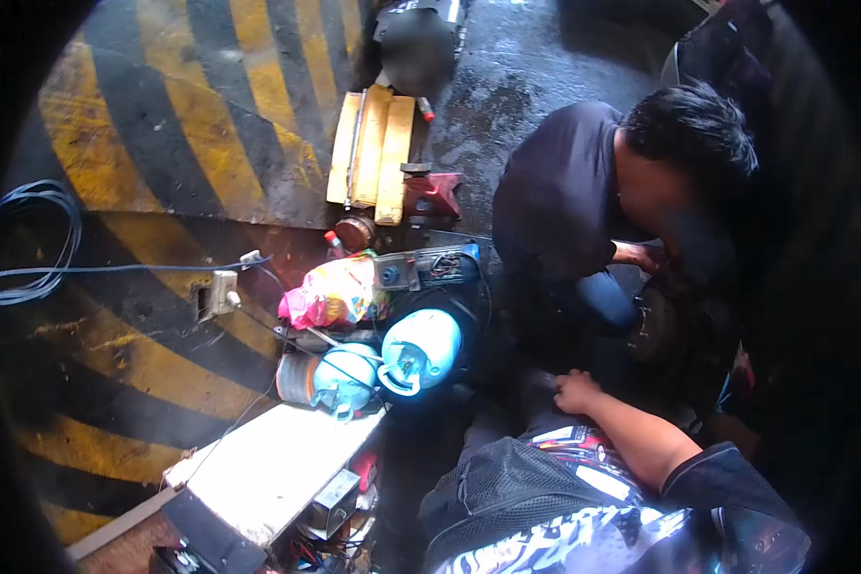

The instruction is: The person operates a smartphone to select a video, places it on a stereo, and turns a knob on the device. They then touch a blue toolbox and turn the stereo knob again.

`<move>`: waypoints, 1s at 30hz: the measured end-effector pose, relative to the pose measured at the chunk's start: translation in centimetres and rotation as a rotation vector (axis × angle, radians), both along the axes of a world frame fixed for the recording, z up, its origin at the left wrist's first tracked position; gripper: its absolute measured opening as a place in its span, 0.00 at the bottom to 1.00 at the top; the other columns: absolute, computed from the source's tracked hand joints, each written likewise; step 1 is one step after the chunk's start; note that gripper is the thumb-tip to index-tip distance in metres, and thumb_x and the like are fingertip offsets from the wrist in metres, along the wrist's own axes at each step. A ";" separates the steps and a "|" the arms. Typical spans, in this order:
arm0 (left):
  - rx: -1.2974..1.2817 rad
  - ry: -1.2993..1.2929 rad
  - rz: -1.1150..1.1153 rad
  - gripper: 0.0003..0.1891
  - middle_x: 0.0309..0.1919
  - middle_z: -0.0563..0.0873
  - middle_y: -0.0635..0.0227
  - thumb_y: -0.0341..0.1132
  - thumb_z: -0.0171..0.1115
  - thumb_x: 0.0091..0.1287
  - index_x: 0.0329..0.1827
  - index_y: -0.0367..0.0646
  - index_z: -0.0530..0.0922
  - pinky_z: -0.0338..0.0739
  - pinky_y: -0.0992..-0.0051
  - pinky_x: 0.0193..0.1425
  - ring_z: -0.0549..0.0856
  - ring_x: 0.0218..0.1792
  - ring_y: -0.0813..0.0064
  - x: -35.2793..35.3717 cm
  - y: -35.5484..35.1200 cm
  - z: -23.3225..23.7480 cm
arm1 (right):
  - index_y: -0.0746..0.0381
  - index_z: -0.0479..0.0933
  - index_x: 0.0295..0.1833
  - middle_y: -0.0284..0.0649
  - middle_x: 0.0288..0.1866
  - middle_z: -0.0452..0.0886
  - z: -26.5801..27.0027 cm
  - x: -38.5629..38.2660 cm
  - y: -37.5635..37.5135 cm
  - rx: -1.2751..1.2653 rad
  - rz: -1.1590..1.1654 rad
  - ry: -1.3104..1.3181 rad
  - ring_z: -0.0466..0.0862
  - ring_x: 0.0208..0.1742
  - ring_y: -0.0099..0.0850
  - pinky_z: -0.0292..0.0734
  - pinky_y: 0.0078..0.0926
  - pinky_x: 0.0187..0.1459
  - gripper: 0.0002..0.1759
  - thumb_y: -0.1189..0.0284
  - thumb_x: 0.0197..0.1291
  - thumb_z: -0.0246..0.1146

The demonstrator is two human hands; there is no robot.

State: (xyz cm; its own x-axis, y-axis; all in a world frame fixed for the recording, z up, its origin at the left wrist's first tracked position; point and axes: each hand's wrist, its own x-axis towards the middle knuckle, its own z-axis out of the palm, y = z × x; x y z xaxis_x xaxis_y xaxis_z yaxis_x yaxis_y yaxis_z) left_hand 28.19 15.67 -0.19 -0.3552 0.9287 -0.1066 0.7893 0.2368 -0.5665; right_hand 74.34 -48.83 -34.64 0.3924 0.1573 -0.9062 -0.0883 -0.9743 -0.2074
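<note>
A bundle of blue cables (31, 239) is lying at the far left on the yellow-and-black striped floor (163, 124). One strand is running right towards a white socket block (222, 292). Nearer, a white board (268, 469) is lying flat, with small clutter tucked under its right edge. Just beyond the board, two light blue canisters are standing side by side: the smaller canister (340, 381) on the left and the larger canister (421, 349) touching it on the right. A pink and yellow bag (335, 292) is resting just behind them. Farther off, yellow wooden planks (371, 148) are lying beside a red stand (437, 194).

Right of the larger canister, the person's right hand (577, 390) is resting on a dark-clad knee. Its fingers are curled into a loose fist, and it is grasping nothing that shows. The larger canister is the nearest thing to it, standing apart on its left. The left hand is out of view.

At the far right, another person in a dark shirt (564, 182) is crouching over a dark wheel (655, 325).
</note>
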 end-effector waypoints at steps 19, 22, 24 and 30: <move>1.060 -1.514 0.516 0.27 0.61 0.86 0.55 0.47 0.51 0.83 0.65 0.26 0.76 0.91 0.69 0.54 0.91 0.50 0.64 -0.6 -0.8 -2.5 | 0.55 0.88 0.53 0.50 0.54 0.87 -1.1 2.7 -3.8 0.166 -0.073 -0.299 0.86 0.59 0.50 0.81 0.46 0.64 0.19 0.63 0.56 0.70; 1.079 -1.516 0.558 0.26 0.59 0.87 0.54 0.47 0.51 0.82 0.63 0.26 0.77 0.92 0.69 0.52 0.91 0.49 0.65 -0.6 -0.4 -2.4 | 0.57 0.87 0.53 0.50 0.52 0.89 -0.9 2.9 -3.5 0.171 -0.085 -0.318 0.87 0.57 0.49 0.81 0.45 0.63 0.19 0.64 0.56 0.70; 1.099 -1.495 0.555 0.25 0.55 0.88 0.54 0.46 0.52 0.82 0.60 0.26 0.79 0.92 0.69 0.50 0.92 0.46 0.66 -0.3 -0.6 -2.4 | 0.58 0.87 0.54 0.50 0.53 0.89 -0.8 2.9 -3.7 0.171 -0.087 -0.308 0.87 0.57 0.49 0.82 0.45 0.62 0.19 0.64 0.56 0.71; 1.107 -1.482 0.568 0.26 0.43 0.90 0.54 0.48 0.55 0.79 0.50 0.26 0.83 0.93 0.69 0.45 0.92 0.40 0.65 0.0 -0.1 -2.4 | 0.52 0.88 0.55 0.53 0.60 0.85 -2.3 2.2 -5.6 0.147 -0.066 -0.235 0.83 0.64 0.52 0.78 0.45 0.68 0.19 0.62 0.57 0.69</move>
State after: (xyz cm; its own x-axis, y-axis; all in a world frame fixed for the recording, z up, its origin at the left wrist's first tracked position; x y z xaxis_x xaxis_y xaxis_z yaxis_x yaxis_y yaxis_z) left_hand 28.18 15.54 -2.54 -0.7856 0.6111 -0.0966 0.1397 0.3274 0.9345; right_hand 76.50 -54.42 -36.97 0.6028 0.2477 -0.7585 -0.0835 -0.9258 -0.3687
